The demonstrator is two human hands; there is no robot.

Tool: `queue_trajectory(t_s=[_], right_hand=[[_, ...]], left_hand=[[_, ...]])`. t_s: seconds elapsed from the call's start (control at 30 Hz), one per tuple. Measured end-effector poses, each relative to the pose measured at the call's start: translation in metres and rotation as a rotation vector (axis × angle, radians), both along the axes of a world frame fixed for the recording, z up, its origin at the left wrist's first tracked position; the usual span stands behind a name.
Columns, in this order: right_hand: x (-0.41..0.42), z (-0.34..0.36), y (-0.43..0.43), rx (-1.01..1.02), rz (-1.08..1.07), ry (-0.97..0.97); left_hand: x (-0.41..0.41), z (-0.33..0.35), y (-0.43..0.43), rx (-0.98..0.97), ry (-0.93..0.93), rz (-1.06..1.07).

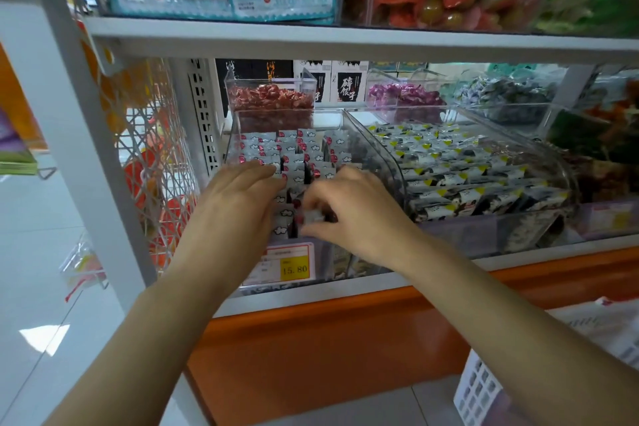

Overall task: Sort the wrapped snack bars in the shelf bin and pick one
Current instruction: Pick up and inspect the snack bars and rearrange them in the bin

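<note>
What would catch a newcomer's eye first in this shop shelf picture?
Two bare hands meet at the centre in a clear bin of wrapped snack bars: the left hand lies on the rows while the right hand pinches one bar near the front. Just below, a yellow price tag reading 15.80 stands out, and to the right a second bin holds bars with yellow corners.

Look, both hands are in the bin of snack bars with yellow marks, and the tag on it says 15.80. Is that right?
Not quite. The head view shows the left hand and right hand in the left bin, among red-marked snack bars. The yellow-marked snack bars fill the right bin beside it, untouched. The price tag on the left bin does read 15.80.
</note>
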State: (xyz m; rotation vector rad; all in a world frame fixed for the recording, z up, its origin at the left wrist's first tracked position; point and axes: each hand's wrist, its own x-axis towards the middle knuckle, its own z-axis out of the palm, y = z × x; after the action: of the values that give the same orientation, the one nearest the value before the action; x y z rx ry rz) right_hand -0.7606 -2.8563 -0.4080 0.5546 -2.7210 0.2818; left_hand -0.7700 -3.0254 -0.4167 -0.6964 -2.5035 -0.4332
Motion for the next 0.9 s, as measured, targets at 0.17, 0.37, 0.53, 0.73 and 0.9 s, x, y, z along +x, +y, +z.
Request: queue_trajectory(t_s=[0.17, 0.37, 0.53, 0.73, 0.9], right_hand=[[-0.013, 0.010, 0.001, -0.223, 0.005, 0.048], [-0.033, 0.016, 0.006, -0.108, -0.033, -0.005], [-0.035, 0.007, 0.003, -0.045, -0.022, 0.062], [-0.018, 0.023, 0.021, -0.769, -0.062, 0.238], [-0.001, 0.018, 0.035, -1.122, -0.131, 0.295]], left_hand=[[-0.002, 0.001, -0.002, -0.003, -0.018, 0.013], [-0.001, 0.001, -0.001, 0.011, -0.020, 0.017], [-0.003, 0.001, 0.001, 0.041, -0.028, 0.016], [0.002, 0.003, 0.004, 0.206, -0.015, 0.006], [0.011, 0.007, 0.016, 0.334, -0.031, -0.047]])
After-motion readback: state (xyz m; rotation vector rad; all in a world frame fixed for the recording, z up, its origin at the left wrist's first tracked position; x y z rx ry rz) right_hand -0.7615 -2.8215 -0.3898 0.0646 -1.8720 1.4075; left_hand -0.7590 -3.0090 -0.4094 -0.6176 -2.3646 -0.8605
